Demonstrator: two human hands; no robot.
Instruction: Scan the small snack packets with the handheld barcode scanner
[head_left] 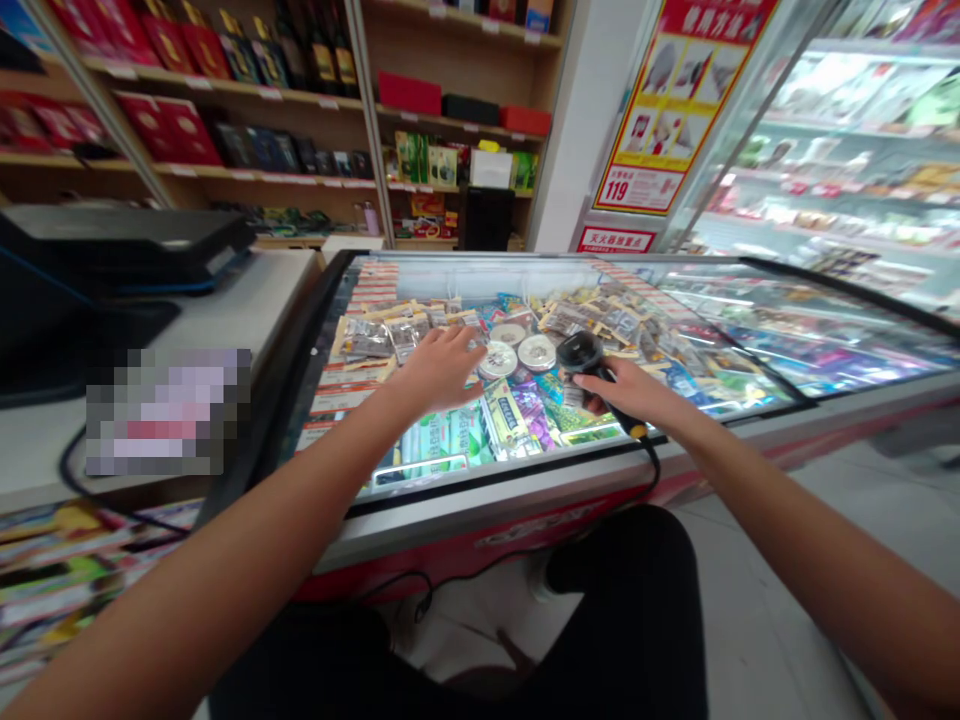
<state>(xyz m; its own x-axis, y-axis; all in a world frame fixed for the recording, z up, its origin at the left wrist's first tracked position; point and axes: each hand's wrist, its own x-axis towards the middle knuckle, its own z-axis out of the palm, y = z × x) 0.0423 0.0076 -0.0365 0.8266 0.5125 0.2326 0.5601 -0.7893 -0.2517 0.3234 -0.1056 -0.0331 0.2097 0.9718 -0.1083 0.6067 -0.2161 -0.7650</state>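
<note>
One long glass-topped display case with a white frame and black edging (465, 505) fills the middle; two bare hands are at its near side. The left hand (444, 366), fingers spread, looks empty; whether it touches the glass I cannot tell. The right hand (624, 390) is wrapped round one black plastic handheld scanner with a yellow collar (579, 350), its head beyond the grip to the left, its long axis slanting back to the case's front edge. Three pale round discs (537, 352) show between left fingertips and scanner head
</note>
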